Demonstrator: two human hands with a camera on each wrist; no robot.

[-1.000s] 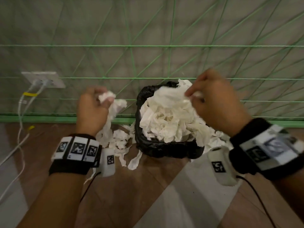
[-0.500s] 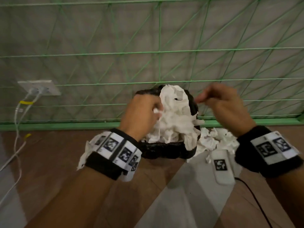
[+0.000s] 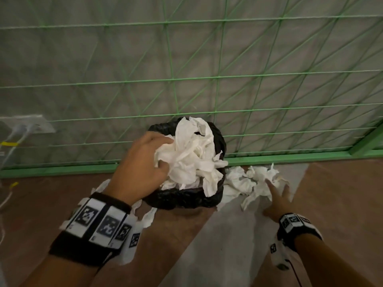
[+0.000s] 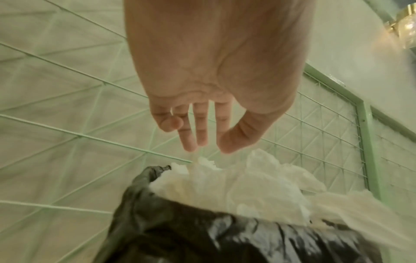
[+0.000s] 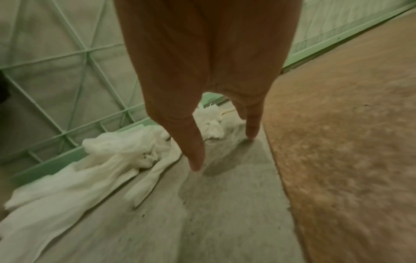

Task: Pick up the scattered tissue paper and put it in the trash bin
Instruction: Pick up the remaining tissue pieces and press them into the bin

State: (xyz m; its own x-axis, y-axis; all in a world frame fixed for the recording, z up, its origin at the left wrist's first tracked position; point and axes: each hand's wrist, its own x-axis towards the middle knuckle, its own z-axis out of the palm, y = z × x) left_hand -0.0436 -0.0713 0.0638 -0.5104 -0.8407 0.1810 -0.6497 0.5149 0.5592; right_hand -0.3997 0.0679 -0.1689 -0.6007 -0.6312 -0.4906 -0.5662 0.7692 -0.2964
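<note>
Trash bin [image 3: 186, 200]: small, lined with a black plastic bag [image 4: 236, 236], standing on the floor [image 3: 342, 199] against the green wire mesh panel [image 3: 207, 79]. It is filled past the rim; a mound of crumpled white tissue paper [image 3: 192, 156] rises above the bag's edge, with one strip hanging over the front.

Left hand [image 3: 141, 172]: over the bin's left side, fingers [image 4: 201, 124] straight and spread, nothing held. In the head view the thumb and fingertips touch the left flank of the mound; in the left wrist view the tips are just above it. Whether they are pressing on it cannot be told.

Right hand [image 3: 277, 197]: low, to the right of the bin, fingers [image 5: 193, 151] extended and apart, gripping nothing. Fingertips are at the near edge of the loose tissue pile [image 3: 250, 181] lying on the floor just right of the bin, along the base of the mesh panel. Contact with the pile cannot be confirmed.

More tissue scraps [image 3: 148, 218] lie on the floor left of the bin, partly hidden behind the left wrist band [image 3: 97, 226].

Far left: a wall socket [image 3: 27, 124] with white cables [image 3: 12, 146] plugged in.
</note>
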